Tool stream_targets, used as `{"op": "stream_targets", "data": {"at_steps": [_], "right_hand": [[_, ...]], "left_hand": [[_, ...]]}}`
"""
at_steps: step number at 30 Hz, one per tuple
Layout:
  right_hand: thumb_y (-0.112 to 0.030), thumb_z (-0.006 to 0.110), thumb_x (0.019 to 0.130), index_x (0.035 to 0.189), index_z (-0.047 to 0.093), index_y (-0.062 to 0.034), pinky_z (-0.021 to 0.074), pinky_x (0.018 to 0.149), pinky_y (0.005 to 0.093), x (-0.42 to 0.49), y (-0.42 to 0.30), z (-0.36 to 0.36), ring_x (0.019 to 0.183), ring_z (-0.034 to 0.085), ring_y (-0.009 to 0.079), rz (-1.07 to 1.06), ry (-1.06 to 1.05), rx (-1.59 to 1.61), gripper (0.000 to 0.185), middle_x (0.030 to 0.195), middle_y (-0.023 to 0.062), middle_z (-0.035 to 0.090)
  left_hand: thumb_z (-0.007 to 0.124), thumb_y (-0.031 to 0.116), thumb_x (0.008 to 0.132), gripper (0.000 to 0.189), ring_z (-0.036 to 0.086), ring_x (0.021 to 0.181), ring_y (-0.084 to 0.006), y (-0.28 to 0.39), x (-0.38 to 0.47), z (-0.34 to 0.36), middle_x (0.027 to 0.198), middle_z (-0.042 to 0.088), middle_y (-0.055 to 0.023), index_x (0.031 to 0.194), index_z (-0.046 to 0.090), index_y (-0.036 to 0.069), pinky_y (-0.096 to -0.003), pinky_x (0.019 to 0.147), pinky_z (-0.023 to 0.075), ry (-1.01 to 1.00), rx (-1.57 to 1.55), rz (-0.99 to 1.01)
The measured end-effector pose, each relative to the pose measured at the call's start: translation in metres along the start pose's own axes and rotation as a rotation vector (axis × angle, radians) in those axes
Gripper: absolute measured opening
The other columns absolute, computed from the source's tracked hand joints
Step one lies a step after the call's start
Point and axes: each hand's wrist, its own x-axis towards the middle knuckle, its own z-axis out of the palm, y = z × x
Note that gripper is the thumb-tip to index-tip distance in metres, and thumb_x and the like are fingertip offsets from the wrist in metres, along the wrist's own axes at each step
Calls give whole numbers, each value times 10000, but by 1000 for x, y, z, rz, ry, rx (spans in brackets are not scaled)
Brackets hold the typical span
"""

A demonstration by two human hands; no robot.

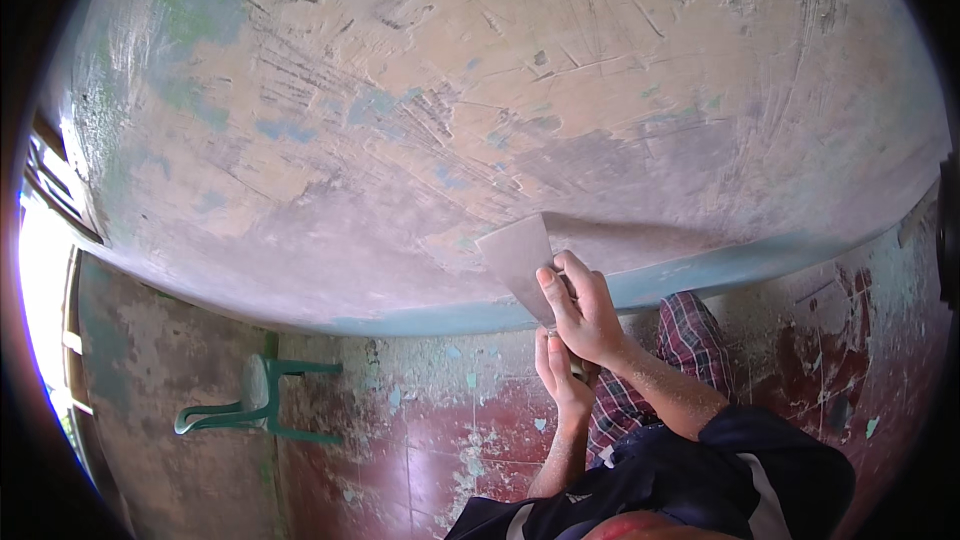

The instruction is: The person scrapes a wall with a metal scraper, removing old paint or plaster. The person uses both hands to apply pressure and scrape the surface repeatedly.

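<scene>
A wide flat scraper blade (517,262) rests with its far edge against the scraped, patchy painted wall (420,187). My right hand (585,315) grips the scraper near the lower part of its blade, thumb lying along the side. Just below, my left hand (564,379) is closed around the scraper's handle, which its fingers mostly hide. Pale dust covers both forearms. Around the blade the wall shows beige and greyish layers with scratches and small blue and green paint patches.
A green plastic chair (259,397) stands at the lower left, near a side wall (180,405). Paint flakes and dust lie on the red floor (435,427). A blue band (450,317) runs along the wall's base. At the far left is a bright opening (45,277).
</scene>
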Motion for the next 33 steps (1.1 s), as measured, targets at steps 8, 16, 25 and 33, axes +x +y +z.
{"op": "stream_targets", "data": {"at_steps": [8, 16, 25, 33], "right_hand": [[-181, 531, 1015, 910, 519, -5, 288, 404, 280, 43, -46, 6, 441, 423, 79, -117, -68, 76, 205, 519, 27, 445], [-157, 512, 1013, 908, 528, -9, 327, 360, 293, 29, -25, -1, 361, 468, 129, -150, -31, 25, 182, 505, 51, 487], [-192, 516, 1023, 894, 517, -7, 304, 400, 295, 28, -26, 7, 413, 464, 111, -151, -17, 22, 225, 517, 61, 480], [-164, 518, 1009, 924, 544, -9, 359, 375, 311, 34, -34, 18, 391, 531, 156, -171, -24, 47, 179, 500, 72, 518]], "left_hand": [[309, 360, 1029, 417, 543, 863, -170, 41, 28, 19, 989, 545, -83, 1184, 496, 21, -317, 727, 463, 103, 154, 215], [436, 352, 1008, 426, 559, 843, -166, 37, 15, 18, 965, 549, -108, 1199, 486, -26, -291, 705, 455, 37, -164, 25], [579, 9, 919, 509, 591, 1065, -233, 24, 15, 4, 1212, 548, -164, 1380, 380, -80, -324, 865, 515, -16, -213, 178], [438, 259, 1010, 520, 611, 1090, -195, 55, 22, 14, 1250, 546, -151, 1431, 361, -37, -320, 881, 557, 51, -262, 165]]}}
